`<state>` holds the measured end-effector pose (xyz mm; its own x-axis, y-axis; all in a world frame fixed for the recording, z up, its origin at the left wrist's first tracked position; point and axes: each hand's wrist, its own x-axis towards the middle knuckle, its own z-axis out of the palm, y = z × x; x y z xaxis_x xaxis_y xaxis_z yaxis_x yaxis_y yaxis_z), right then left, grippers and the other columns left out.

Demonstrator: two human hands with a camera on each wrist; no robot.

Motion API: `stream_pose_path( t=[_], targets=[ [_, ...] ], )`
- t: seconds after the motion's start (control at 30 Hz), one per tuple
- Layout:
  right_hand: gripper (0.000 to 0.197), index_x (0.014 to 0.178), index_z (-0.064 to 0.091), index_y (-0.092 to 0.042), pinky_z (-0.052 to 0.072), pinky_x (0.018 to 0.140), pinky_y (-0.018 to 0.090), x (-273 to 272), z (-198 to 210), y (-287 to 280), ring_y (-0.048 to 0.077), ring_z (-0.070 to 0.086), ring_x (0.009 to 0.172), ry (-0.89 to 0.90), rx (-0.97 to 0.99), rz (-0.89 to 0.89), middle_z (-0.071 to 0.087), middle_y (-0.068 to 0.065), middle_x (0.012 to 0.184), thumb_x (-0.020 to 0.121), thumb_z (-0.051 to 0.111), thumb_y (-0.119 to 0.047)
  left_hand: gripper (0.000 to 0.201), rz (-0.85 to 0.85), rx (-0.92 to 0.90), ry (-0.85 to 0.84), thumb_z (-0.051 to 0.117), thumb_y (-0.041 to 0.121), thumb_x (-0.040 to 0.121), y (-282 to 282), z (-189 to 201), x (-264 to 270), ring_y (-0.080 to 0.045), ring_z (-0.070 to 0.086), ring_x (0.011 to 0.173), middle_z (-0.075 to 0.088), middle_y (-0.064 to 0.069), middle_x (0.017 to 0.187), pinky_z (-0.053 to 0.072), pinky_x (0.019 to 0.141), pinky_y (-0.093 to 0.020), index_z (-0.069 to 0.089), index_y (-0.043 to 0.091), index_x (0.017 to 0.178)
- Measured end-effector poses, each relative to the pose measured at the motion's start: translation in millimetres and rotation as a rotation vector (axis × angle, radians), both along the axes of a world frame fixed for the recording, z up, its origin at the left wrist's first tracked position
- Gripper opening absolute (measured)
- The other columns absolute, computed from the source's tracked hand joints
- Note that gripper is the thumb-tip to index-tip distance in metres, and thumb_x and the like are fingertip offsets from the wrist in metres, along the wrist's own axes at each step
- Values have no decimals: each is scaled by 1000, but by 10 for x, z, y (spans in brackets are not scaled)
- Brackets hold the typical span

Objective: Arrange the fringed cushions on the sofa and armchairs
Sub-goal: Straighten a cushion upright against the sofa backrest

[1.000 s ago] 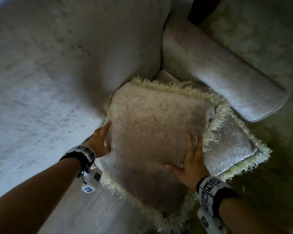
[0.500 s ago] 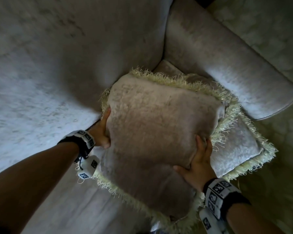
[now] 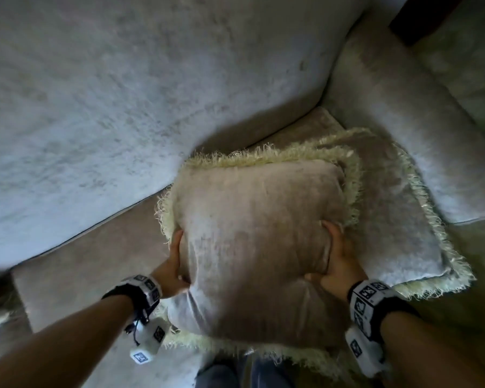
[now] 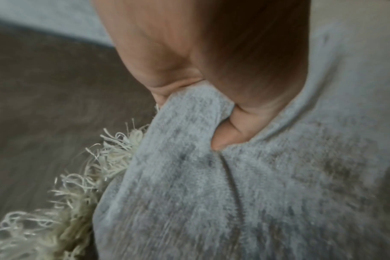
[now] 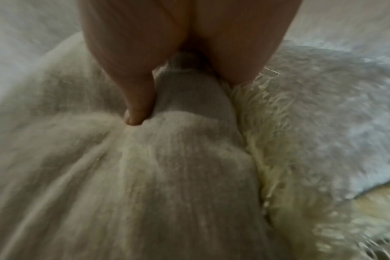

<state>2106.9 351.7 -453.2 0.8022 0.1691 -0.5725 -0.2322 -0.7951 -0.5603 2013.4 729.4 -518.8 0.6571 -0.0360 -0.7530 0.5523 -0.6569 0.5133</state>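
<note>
Head view: top cushion [image 3: 252,242], beige velvet with pale fringe, held over the sofa seat [image 3: 95,264] near the right corner. It overlaps a second cushion [image 3: 398,219] of the same kind, which lies flat on the seat against the armrest [image 3: 403,130]. Backrest [image 3: 123,93] fills the far left. Left hand [image 3: 171,267] grasps the top cushion's left edge, thumb on the upper face, fingers hidden beneath. Right hand [image 3: 339,261] grasps its right edge, thumb dug into the fabric, fingers out of sight behind. Marker bands on both wrists. Dark trouser legs [image 3: 244,373] show at the near edge.

Left wrist view: left hand [image 4: 211,61] pinches a fold of the cushion [image 4: 234,193] fabric; one fingertip [image 4: 225,139] visible pressing into the velvet. Fringe [image 4: 85,184] trails to lower left over the darker seat [image 4: 44,96]. Grip: clenched on fabric.

Right wrist view: blurred. Right hand [image 5: 185,44] squeezes a ridge of the cushion [image 5: 122,193] between thumb [image 5: 138,105] and fingers. Fringe [image 5: 267,167] runs along the right side; second cushion [image 5: 334,114] lies beyond it, touching. Grip: clenched on fabric.
</note>
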Motion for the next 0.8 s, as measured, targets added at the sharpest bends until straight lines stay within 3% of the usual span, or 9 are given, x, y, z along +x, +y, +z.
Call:
stream_pose_path(
  t=[0.1,0.17,0.23,0.3,0.4,0.5,0.57,0.67,0.8],
  targets=[
    [118,135,5,-65,36,107,42,-23,34,154,34,35,136,30,7,111,15,3,153,66,86,-13,131,131,30,81,67,-1,76,-136,-7,-567,-25,65,76,61,-17,111,55,61,-32,-40,44,135],
    [117,134,2,-67,39,104,42,-124,86,257,36,38,133,56,-13,200,16,5,150,71,82,-9,125,195,51,110,65,-2,78,-213,52,-895,-20,62,71,63,-11,97,54,60,-29,-38,31,140],
    [119,125,-4,-76,41,101,42,-226,98,296,39,40,132,77,-31,259,14,8,152,73,79,-8,123,245,46,122,64,-2,78,-241,79,-1148,-18,62,64,61,-6,84,55,60,-30,-37,29,141],
    [122,129,-7,-72,42,101,42,-312,75,316,39,41,132,90,-52,292,11,10,153,72,80,-9,126,288,40,115,68,0,76,-239,77,-1329,-20,64,74,63,-16,100,56,65,-31,-34,33,141],
    [124,141,-5,-57,39,104,41,-383,-31,377,40,33,136,124,-75,278,5,14,156,68,82,-7,142,245,167,113,85,19,64,-170,-12,-1425,-36,48,123,34,-22,144,48,94,-40,-32,43,140],
    [126,136,-8,-61,38,104,46,-416,-162,435,41,26,139,111,-93,239,-2,14,158,62,83,-16,154,184,299,123,93,33,54,-67,-225,-1370,-43,18,141,0,-15,156,29,111,-54,-35,39,141],
    [130,133,-11,-63,35,107,50,-384,-271,468,40,23,140,110,-96,217,-4,12,158,58,86,-22,164,196,241,105,96,33,47,-4,-351,-1287,-39,13,145,-14,-10,159,26,114,-53,-45,44,130],
    [143,130,-28,-67,28,112,54,-279,-447,506,40,14,144,127,-148,249,-12,6,160,56,88,-27,166,190,169,104,96,29,45,50,-514,-1183,-35,15,146,-8,-14,160,26,115,-53,-52,52,116],
    [153,122,-40,-64,18,116,57,-187,-575,579,37,-2,147,142,-237,346,-22,0,159,44,88,-37,165,225,136,122,95,20,48,46,-572,-1218,-42,29,140,8,-22,157,33,109,-58,-50,58,116]
  ],
)
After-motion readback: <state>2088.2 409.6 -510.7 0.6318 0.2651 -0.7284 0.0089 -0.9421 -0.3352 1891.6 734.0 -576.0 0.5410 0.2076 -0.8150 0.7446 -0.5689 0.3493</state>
